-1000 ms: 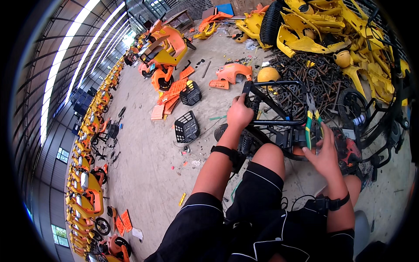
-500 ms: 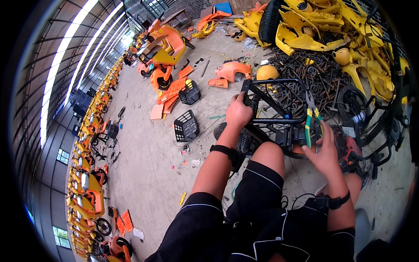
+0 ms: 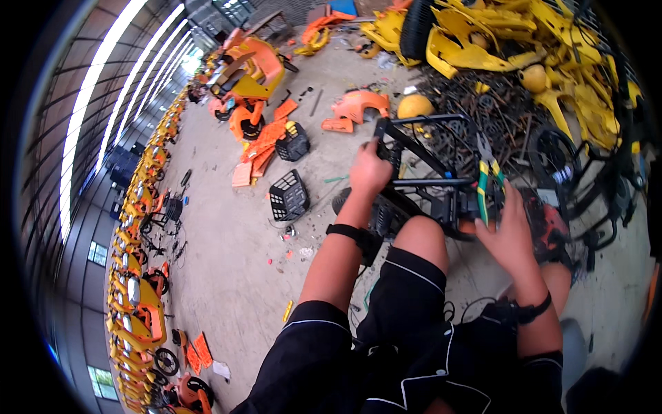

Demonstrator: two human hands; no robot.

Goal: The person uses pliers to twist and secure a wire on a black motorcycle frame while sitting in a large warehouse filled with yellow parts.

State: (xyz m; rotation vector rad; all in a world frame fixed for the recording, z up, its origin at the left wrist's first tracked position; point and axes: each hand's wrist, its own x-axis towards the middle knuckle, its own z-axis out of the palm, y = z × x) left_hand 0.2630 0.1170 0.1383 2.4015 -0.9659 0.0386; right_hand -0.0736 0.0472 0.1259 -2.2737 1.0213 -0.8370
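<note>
My left hand is closed around the left end of a black metal vehicle frame. Pliers with green and yellow handles are in my right hand, their jaws pointing away from me beside the right end of the frame's tube loop. The right fingers lie along the handles, thumb on the near side. Whether the jaws touch the tube I cannot tell. Under the frame, a dark wheel and a spring show partly near my left knee.
Dark metal parts are heaped beyond the frame, with yellow body panels piled behind. A red and black machine sits by my right knee. Left lie a black basket and orange panels. Yellow scooters line the far left.
The whole view has shifted slightly. Both hands keep nearly the same places, the left on the frame and the right on the pliers.
</note>
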